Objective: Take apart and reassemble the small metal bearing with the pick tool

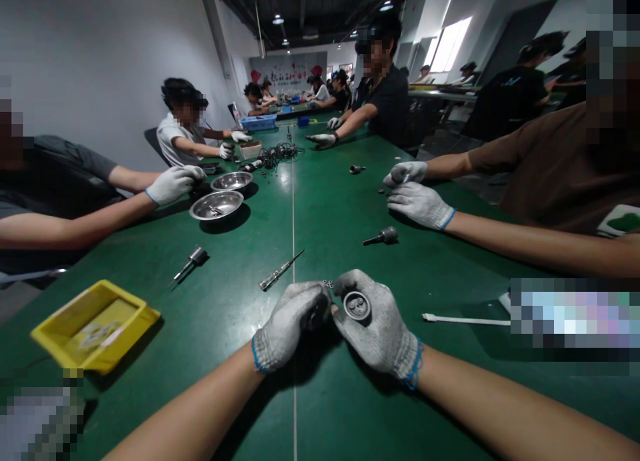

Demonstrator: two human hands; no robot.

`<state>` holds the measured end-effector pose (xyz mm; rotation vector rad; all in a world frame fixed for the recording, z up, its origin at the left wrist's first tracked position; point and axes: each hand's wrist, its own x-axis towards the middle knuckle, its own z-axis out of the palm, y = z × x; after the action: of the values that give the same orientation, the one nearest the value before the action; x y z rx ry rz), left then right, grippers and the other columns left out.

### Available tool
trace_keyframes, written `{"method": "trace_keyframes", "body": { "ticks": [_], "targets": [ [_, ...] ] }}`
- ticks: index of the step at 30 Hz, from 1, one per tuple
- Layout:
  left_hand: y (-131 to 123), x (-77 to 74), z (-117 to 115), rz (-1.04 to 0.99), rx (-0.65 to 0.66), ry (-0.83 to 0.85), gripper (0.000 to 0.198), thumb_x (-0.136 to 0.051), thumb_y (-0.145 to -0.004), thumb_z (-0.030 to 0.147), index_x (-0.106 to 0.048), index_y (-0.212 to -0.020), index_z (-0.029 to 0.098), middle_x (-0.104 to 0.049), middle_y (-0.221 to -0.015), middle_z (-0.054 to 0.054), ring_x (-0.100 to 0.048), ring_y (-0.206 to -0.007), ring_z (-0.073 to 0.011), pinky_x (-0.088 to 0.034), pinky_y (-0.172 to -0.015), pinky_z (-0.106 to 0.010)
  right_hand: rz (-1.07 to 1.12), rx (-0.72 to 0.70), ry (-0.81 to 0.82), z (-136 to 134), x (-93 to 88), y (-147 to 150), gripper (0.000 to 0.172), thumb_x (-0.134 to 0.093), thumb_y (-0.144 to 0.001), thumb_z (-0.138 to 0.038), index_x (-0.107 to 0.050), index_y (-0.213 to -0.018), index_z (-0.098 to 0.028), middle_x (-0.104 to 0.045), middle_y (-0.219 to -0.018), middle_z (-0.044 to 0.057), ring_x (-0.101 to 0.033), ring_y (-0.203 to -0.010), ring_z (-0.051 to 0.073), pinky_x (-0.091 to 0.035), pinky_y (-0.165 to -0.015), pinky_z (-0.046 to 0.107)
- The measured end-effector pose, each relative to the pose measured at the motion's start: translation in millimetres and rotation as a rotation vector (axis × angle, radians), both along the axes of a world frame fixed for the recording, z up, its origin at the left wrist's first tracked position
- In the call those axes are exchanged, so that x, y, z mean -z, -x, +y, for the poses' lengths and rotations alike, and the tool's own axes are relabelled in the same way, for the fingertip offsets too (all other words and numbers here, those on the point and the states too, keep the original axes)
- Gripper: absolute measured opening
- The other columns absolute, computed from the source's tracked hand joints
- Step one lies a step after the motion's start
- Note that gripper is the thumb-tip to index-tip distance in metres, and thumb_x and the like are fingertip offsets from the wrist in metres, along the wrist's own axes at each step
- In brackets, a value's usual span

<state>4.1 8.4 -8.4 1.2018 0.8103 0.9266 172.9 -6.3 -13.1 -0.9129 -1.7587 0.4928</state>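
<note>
My right hand, in a white knitted glove with a darkened fingertip, is closed round a round metal gear housing. Its open end faces me, and small gears show inside. Close beside it, my left hand, gloved too, has its fingers curled together; what they pinch is hidden. Between the fingertips of both hands appears a cluster of small ring-shaped metal parts; whether it is held or lies on the table, I cannot tell. A screwdriver with a clear handle lies just beyond my left hand.
On the green table are a yellow bin with small pieces, metal shaft parts, steel bowls, a white cable and a tangle of dark cables. Gloved co-workers sit or stand along both sides.
</note>
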Motion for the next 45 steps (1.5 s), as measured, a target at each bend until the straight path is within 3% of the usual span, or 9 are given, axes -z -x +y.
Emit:
{"method": "trace_keyframes", "body": {
  "ticks": [5, 11, 16, 21, 26, 33, 39, 45],
  "targets": [
    [-2, -5.9, -5, 0.100, 0.044, -0.025, 0.024, -0.066, -0.078, 0.033, -0.054, -0.063, 0.018, -0.051, -0.059, 0.000, -0.045, -0.057, -0.0125, -0.035, -0.056, -0.026, 0.111, 0.094, 0.002, 1, 5.3, -1, 0.014, -0.064, -0.085, -0.022, -0.058, -0.098, -0.024, -0.069, -0.082, 0.001, -0.068, -0.072, 0.020, -0.055, -0.066, 0.031],
    [-14, -9.2, -14, 0.280, 0.031, -0.141, 0.025, -0.074, -0.085, 0.039, -0.064, -0.092, 0.017, -0.065, -0.079, -0.003, -0.057, -0.069, -0.0153, -0.045, -0.064, -0.026, 0.142, 0.211, 0.039, 3, 15.3, 1, 0.018, -0.064, -0.094, -0.031, -0.059, -0.110, -0.025, -0.071, -0.087, 0.002, -0.070, -0.076, 0.021, -0.057, -0.067, 0.031],
    [-16, -3.5, -13, 0.321, -0.016, -0.215, 0.026, -0.074, -0.086, 0.037, -0.067, -0.102, 0.018, -0.067, -0.083, -0.003, -0.060, -0.073, -0.0168, -0.048, -0.066, -0.027, 0.129, 0.290, 0.002, 5, 16.1, 5, 0.016, -0.063, -0.097, -0.039, -0.057, -0.100, -0.025, -0.066, -0.082, 0.001, -0.066, -0.071, 0.020, -0.055, -0.065, 0.031],
    [-15, 0.3, -12, 0.313, -0.007, -0.224, 0.018, -0.072, -0.089, 0.035, -0.067, -0.092, 0.018, -0.061, -0.070, 0.000, -0.058, -0.069, -0.0164, -0.049, -0.066, -0.027, 0.116, 0.197, -0.027, 6, 13.2, 6, 0.019, -0.060, -0.099, -0.042, -0.058, -0.103, -0.024, -0.064, -0.090, 0.005, -0.065, -0.080, 0.022, -0.055, -0.073, 0.034],
    [-14, -0.8, -12, 0.341, -0.003, -0.269, 0.023, -0.069, -0.090, 0.037, -0.067, -0.079, 0.017, -0.064, -0.073, -0.001, -0.056, -0.069, -0.0157, -0.047, -0.063, -0.026, 0.077, 0.033, 0.009, 5, 9.0, 5, 0.031, -0.054, -0.101, -0.055, -0.059, -0.099, -0.024, -0.063, -0.090, 0.006, -0.065, -0.082, 0.023, -0.055, -0.074, 0.036],
    [-13, -1.7, -12, 0.275, 0.004, -0.174, 0.029, -0.073, -0.089, 0.044, -0.068, -0.080, 0.017, -0.061, -0.069, -0.002, -0.059, -0.070, -0.0177, -0.048, -0.065, -0.027, 0.040, 0.030, 0.033, 6, 9.8, 4, 0.034, -0.054, -0.101, -0.056, -0.062, -0.105, -0.023, -0.067, -0.096, 0.007, -0.068, -0.086, 0.023, -0.057, -0.077, 0.035],
    [-12, -5.3, -9, 0.169, -0.043, -0.178, 0.032, -0.071, -0.091, 0.045, -0.074, -0.092, 0.014, -0.074, -0.093, -0.007, -0.066, -0.090, -0.0226, -0.052, -0.083, -0.031, 0.057, 0.134, 0.082, 8, 20.2, 1, 0.048, -0.057, -0.099, -0.061, -0.059, -0.128, -0.023, -0.073, -0.113, 0.010, -0.072, -0.103, 0.027, -0.058, -0.091, 0.039],
    [-11, -1.2, -5, 0.149, -0.131, -0.147, 0.032, -0.077, -0.084, 0.046, -0.074, -0.090, 0.014, -0.074, -0.092, -0.008, -0.065, -0.087, -0.0224, -0.052, -0.082, -0.032, 0.080, 0.093, 0.095, 11, 13.2, 2, 0.038, -0.058, -0.101, -0.057, -0.066, -0.115, -0.023, -0.075, -0.107, 0.009, -0.072, -0.100, 0.027, -0.059, -0.089, 0.039]
  ]
}}
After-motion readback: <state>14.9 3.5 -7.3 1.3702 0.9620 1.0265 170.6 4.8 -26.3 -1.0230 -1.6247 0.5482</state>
